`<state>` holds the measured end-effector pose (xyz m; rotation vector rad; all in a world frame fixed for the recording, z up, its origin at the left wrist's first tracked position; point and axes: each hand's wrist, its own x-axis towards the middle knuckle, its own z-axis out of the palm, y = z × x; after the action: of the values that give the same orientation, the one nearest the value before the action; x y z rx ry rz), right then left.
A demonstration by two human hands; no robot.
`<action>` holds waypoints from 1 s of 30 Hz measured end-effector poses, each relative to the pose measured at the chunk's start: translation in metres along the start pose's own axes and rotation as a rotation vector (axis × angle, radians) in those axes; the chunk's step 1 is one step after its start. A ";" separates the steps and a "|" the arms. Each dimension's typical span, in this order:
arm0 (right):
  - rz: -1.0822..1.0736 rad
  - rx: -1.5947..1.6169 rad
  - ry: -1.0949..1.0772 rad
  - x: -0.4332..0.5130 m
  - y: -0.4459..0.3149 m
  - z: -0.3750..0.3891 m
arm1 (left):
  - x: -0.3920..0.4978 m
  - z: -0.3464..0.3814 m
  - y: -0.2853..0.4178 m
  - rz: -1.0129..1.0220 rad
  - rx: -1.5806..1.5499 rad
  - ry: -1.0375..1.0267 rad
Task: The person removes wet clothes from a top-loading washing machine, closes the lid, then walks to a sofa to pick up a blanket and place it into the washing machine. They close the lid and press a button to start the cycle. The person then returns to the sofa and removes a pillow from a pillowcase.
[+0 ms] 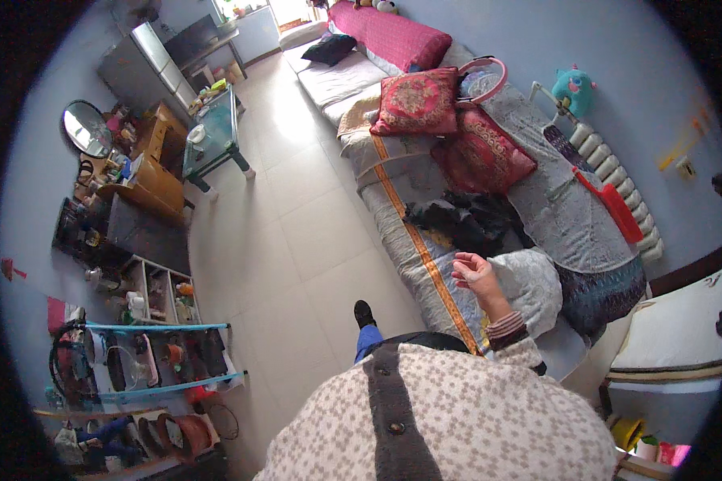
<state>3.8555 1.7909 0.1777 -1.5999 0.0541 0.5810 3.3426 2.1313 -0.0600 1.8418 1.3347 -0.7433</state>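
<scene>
My right hand (pixel 473 273) hangs over the near part of the sofa, fingers apart and slightly curled, with nothing in it. Beside it lies a pale patterned cushion (pixel 532 288), and just beyond is a crumpled black plastic bag or cloth (pixel 469 219). Two red patterned cushions (pixel 418 102) rest farther up the sofa, which has a quilted cover with an orange band (pixel 421 243). My left hand is out of view. One black shoe (pixel 364 312) of mine shows on the tiled floor.
A glass-topped table (pixel 216 135) stands ahead on the left, near a wooden dresser (pixel 147 180) and a fridge (pixel 132 72). Shoe racks with blue rails (pixel 162 326) line the near left. A white radiator (pixel 614 174) is behind the sofa. A white-topped surface (pixel 674 330) stands at right.
</scene>
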 end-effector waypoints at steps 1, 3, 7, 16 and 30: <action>-0.016 -0.006 0.010 0.016 -0.005 0.007 | 0.016 -0.011 0.011 0.001 0.009 -0.008; -0.008 0.030 0.034 0.053 -0.020 0.024 | 0.049 -0.044 0.039 0.011 0.038 -0.016; 0.001 0.088 0.135 0.124 -0.048 0.049 | 0.107 -0.133 0.117 0.100 0.115 0.012; 0.160 0.197 0.268 0.245 -0.062 0.053 | 0.233 -0.301 0.368 0.328 0.159 0.261; 0.199 0.218 0.364 0.431 -0.136 0.034 | 0.337 -0.330 0.602 0.490 0.402 0.056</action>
<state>4.2688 1.9716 0.1329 -1.4783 0.5359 0.4126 4.0287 2.4663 -0.0063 2.3975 0.7402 -0.7292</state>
